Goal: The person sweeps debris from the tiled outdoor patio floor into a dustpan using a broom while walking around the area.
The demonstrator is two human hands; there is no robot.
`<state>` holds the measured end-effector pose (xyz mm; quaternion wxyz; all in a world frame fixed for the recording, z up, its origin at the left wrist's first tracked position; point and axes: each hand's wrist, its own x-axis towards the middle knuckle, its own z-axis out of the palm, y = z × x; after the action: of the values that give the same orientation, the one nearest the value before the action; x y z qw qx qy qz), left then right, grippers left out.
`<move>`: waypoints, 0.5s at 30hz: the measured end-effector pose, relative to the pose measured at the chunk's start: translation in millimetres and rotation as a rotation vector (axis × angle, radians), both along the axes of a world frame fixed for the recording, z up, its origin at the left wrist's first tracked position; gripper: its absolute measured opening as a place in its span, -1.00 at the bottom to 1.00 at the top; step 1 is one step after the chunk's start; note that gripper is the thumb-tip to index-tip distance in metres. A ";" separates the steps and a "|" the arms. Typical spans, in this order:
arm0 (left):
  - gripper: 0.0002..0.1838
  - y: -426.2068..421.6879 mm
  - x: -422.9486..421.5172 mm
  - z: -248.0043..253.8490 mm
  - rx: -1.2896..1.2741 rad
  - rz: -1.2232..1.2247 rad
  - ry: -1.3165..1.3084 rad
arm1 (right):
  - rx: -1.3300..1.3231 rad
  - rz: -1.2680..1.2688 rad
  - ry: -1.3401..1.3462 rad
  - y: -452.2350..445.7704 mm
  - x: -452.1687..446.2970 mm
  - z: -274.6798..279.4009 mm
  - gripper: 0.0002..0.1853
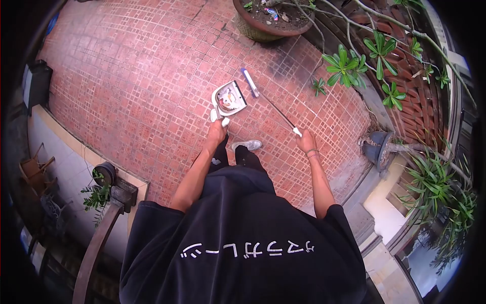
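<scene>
My left hand [217, 131] is wrapped round the handle of a white dustpan [215, 98]. Leaves and small bits of litter lie inside the pan, whose dark-edged mouth faces right. In my right hand [306, 141] is the white grip of a broom [276, 110] with a thin dark stick. Its white and purple head [249, 82] is close to the tiled floor, just right of the dustpan and apart from it. Whether the pan rests on the floor I cannot tell.
A large plant pot [258, 33] stands ahead, with branches reaching right. A dark pot [377, 147] lies by the right edge. A low wall [91, 154] borders the left, with a small potted plant [105, 175]. My shoe [247, 145] is behind the dustpan.
</scene>
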<state>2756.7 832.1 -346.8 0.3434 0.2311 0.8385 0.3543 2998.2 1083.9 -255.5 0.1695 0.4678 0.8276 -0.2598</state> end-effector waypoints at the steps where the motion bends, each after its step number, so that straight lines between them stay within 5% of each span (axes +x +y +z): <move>1: -0.79 -1.4 0.0 -1.2 0.014 -0.005 0.010 | 0.001 0.000 -0.001 -1.2 -2.8 -1.2 -0.74; 4: -0.79 -0.6 1.3 2.0 0.025 -0.009 0.038 | 0.031 0.019 -0.168 -8.0 -46.2 0.5 -0.75; 9: -0.78 -5.3 6.6 -11.8 -0.037 0.050 0.013 | 0.004 0.063 -0.133 -28.3 -66.1 -76.9 -0.73; 15: -0.75 -19.7 8.7 -15.7 -0.161 0.051 0.081 | -0.084 0.154 -0.115 -25.3 -15.7 -32.8 -0.75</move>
<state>2765.3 812.4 -362.5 0.3175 0.1955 0.8831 0.2849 2982.5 1058.5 -288.3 0.2556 0.4093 0.8385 -0.2531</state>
